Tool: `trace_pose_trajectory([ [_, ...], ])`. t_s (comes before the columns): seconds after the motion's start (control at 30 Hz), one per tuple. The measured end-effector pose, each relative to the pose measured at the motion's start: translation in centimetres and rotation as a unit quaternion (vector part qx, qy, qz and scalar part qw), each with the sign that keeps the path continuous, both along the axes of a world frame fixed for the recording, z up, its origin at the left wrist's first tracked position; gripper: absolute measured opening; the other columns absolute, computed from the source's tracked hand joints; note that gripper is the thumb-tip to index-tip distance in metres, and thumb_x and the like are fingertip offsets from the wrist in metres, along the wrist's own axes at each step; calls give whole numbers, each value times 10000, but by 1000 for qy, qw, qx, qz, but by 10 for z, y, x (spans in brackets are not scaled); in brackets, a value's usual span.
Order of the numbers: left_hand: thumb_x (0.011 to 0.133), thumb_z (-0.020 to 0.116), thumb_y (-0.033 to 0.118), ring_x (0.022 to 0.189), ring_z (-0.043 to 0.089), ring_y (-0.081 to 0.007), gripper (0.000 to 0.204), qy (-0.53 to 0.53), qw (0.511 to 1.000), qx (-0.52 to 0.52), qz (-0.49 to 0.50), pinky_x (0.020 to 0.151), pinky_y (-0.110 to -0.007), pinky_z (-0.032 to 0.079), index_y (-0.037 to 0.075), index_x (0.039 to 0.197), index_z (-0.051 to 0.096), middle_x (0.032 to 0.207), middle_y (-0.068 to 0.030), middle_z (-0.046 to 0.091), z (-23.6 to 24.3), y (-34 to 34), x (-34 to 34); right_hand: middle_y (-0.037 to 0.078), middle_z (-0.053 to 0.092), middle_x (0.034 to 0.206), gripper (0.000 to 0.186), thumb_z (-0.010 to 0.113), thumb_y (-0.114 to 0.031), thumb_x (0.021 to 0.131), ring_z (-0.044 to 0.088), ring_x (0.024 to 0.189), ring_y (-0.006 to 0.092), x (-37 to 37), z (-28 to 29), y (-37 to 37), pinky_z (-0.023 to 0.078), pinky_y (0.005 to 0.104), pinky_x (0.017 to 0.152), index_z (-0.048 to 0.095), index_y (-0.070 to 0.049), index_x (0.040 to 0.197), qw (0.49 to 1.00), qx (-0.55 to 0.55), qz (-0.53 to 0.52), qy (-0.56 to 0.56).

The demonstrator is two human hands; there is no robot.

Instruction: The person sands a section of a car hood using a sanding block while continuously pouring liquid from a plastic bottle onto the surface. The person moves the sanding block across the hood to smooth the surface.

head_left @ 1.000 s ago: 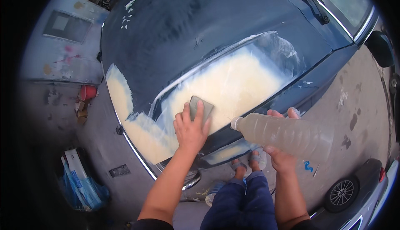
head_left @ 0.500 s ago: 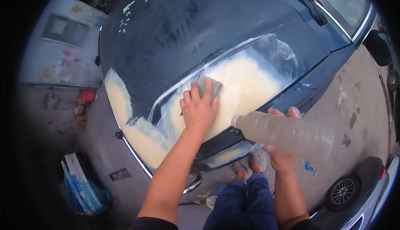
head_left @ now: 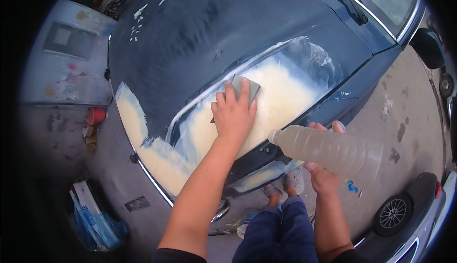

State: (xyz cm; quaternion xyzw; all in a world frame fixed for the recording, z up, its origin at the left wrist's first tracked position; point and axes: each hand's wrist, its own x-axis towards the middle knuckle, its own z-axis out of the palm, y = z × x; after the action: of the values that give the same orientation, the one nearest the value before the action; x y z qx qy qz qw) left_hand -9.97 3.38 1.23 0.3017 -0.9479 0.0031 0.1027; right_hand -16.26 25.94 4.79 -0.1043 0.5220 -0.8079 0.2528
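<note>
My left hand [head_left: 233, 119] presses a grey piece of sandpaper [head_left: 255, 87] against the car's dark blue hood [head_left: 195, 39], fingers laid over it. Whether a block sits beneath the sheet is hidden. Under it spreads a smooth cream filler patch [head_left: 285, 94] with whitish, sanded-looking edges. In my right hand [head_left: 324, 179] is a clear plastic bottle [head_left: 328, 151] of cloudy liquid, tilted almost level. Its uncapped-looking mouth points left, over the hood's side edge, close to the filler. My right thumb and fingers wrap the bottle from below and behind.
More filler [head_left: 131, 115] covers the hood's front corner. A grey car [head_left: 409, 215] stands at lower right, and a paint-spotted pale panel [head_left: 71, 58] at left. On the floor are a red bucket [head_left: 97, 116] and a blue plastic-wrapped bundle [head_left: 97, 225].
My left hand and the sandpaper have slid slightly up and to the right across the filler. The bottle has stayed nearly in place, and the whole view has shifted a little.
</note>
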Motion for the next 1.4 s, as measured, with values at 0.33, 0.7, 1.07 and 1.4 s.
trace_pose_trajectory([
  [0.33,800,754,288,1001,513,-363,632,-5,999,-2,-46,836,-459,435,182,1391,554,1364,-262,488,-1,41,64,201,484,1410,1120,915,-159,674,477,1315,294,1,-3,13,465,461,1037,194,-97,1529,996,14,33,79],
  [0.7,786,770,300,998,516,-364,646,-23,997,-3,-69,849,-462,434,186,1388,565,1347,-257,502,-3,54,82,197,480,1405,1088,899,-143,696,473,1322,315,-2,-4,23,467,484,1041,196,-83,1523,993,12,13,115],
  [1.07,848,710,325,1041,510,-356,580,-23,998,6,-62,863,-470,439,182,1387,552,1362,-213,502,4,22,-22,189,499,1398,1063,895,-157,706,472,1331,315,-11,3,24,465,479,1043,212,-78,1517,996,-9,-25,84],
  [1.4,847,703,310,1014,512,-353,578,1,998,-12,-63,832,-459,443,174,1386,547,1358,-217,499,3,21,-60,194,479,1419,1013,862,-85,728,471,1331,321,-17,7,28,459,481,1050,226,-86,1516,996,-12,-26,89],
])
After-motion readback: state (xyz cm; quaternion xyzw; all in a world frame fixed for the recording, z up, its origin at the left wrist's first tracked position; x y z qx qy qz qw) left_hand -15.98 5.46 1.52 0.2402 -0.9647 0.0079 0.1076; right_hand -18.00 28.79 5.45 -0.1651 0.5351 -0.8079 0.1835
